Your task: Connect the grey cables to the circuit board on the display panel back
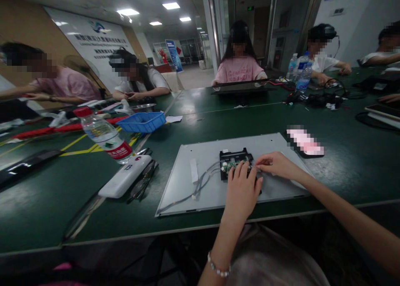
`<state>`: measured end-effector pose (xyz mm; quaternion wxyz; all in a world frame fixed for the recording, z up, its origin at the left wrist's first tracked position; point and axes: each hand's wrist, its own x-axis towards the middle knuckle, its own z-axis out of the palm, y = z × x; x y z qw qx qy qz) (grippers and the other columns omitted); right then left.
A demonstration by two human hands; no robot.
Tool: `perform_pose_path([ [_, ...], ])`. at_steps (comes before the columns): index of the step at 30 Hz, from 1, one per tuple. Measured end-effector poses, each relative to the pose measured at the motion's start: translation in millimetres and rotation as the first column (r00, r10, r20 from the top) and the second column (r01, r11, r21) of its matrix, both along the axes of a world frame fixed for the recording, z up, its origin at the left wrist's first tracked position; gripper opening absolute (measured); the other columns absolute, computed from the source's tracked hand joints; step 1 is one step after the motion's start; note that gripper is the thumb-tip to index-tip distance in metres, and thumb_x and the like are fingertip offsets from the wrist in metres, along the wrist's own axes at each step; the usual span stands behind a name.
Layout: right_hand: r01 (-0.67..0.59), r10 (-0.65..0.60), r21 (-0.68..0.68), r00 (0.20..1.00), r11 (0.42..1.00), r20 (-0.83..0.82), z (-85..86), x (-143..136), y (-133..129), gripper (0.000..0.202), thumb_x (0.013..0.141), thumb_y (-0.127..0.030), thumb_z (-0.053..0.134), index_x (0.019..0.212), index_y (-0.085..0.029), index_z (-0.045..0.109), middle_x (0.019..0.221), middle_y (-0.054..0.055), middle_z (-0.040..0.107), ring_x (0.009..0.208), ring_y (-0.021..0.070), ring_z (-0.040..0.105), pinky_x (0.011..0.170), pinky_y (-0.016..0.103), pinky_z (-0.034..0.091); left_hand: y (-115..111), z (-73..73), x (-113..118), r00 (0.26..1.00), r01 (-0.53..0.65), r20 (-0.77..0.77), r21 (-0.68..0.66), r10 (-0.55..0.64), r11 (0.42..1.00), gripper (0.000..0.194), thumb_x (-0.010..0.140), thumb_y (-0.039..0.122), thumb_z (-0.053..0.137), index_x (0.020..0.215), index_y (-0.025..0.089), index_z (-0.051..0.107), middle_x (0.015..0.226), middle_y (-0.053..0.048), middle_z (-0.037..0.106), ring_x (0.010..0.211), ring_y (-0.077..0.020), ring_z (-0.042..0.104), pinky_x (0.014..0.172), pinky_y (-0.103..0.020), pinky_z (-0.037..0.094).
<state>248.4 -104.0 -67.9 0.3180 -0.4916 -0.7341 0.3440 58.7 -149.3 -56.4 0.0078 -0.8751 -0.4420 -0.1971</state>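
A flat grey panel lies on the green table, with a black frame holding a green circuit board on it. My left hand rests over the front of the board, palm down, its fingers spread and touching the frame. At the board's right end my right hand has thumb and fingertips pinched together; what they hold is too small to make out. Grey cables run from the board's left side to the panel's lower left corner. A white strip sits on the panel left of the board.
A phone lies right of the panel. To the left are a white power bank, glasses, a tilted water bottle and a blue tray. Several people sit around the table; more bottles and cables stand at the back right.
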Motion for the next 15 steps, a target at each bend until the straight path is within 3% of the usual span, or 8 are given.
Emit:
perform_pose_path([
  [6,0.050,-0.062,0.121,0.994,0.991,0.092,-1.5,0,-6,0.021,0.080,-0.028,0.061,0.096,-0.020,0.071,0.098,0.006,0.069,0.075,0.0160,0.063,0.071,0.030,0.050,-1,-1.4,-2,1.000,0.007,0.021,0.008,-0.007,1.000,0.029,0.095,0.031,0.041,0.121,0.022,0.051,0.134,-0.010,0.050,0.131,-0.0258,0.039,0.109,-0.049,0.031],
  [15,0.004,-0.031,0.205,0.991,0.979,0.133,1.8,-5,-14,0.017,0.082,-0.022,0.057,0.092,-0.022,0.071,0.096,0.006,0.067,0.085,0.0190,0.061,0.077,0.033,0.049,-4,-2.6,-3,0.999,-0.001,0.040,0.017,0.000,1.000,0.029,0.095,0.029,0.041,0.121,0.021,0.051,0.133,-0.010,0.050,0.131,-0.0251,0.039,0.111,-0.048,0.029],
])
